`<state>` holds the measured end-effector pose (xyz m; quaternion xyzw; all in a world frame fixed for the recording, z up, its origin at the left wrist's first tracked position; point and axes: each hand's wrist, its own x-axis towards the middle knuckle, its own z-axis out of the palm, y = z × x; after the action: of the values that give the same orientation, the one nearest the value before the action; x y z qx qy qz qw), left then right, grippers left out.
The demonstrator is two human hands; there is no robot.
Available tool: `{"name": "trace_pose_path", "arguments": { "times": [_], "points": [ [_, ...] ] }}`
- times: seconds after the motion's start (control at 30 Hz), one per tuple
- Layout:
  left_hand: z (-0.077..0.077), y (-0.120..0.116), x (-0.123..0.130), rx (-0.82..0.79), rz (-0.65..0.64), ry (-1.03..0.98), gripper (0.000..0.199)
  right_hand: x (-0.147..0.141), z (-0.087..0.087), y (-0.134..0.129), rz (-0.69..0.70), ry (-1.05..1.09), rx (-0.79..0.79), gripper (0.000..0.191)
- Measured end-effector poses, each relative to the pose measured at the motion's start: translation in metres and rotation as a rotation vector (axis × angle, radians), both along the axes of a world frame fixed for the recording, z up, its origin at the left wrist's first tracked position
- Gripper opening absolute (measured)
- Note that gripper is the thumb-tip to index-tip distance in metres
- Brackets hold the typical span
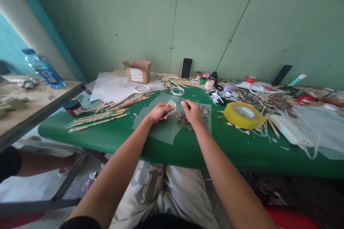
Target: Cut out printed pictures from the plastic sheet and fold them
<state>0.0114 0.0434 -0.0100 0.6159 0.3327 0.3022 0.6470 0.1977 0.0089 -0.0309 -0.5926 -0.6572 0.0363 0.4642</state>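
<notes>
My left hand [160, 112] is closed around a small clear plastic piece [172, 106] with a pale, partly green print; a dark part shows under the fingers. Close by on the right, my right hand [192, 111] has its thumb and fingertips pinched together; whatever is between them is too small to make out. Beneath both hands lie translucent plastic sheets [166, 134] on the green tabletop [215, 152]. A little heap of brown and dark bits [182, 117] rests on the sheets, partly hidden by my right hand.
Bundled wooden sticks [99, 120] and a dark-lidded jar [73, 107] lie left. Behind stand an open cardboard box [138, 72] and a phone [186, 68]. On the right are a yellow tape roll [231, 115], small paint pots [209, 84] and clutter. A person's leg [45, 161] shows lower left.
</notes>
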Motion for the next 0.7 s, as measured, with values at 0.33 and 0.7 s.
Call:
{"name": "trace_pose_path", "arguments": {
  "times": [0.33, 0.7],
  "points": [
    [-0.002, -0.002, 0.008, 0.054, 0.102, -0.09, 0.026, -0.011, 0.003, -0.006, -0.043, -0.118, 0.061, 0.037],
    [-0.001, -0.003, 0.002, 0.073, 0.131, -0.036, 0.027, -0.024, -0.001, -0.008, 0.027, -0.346, -0.045, 0.025]
  ]
}}
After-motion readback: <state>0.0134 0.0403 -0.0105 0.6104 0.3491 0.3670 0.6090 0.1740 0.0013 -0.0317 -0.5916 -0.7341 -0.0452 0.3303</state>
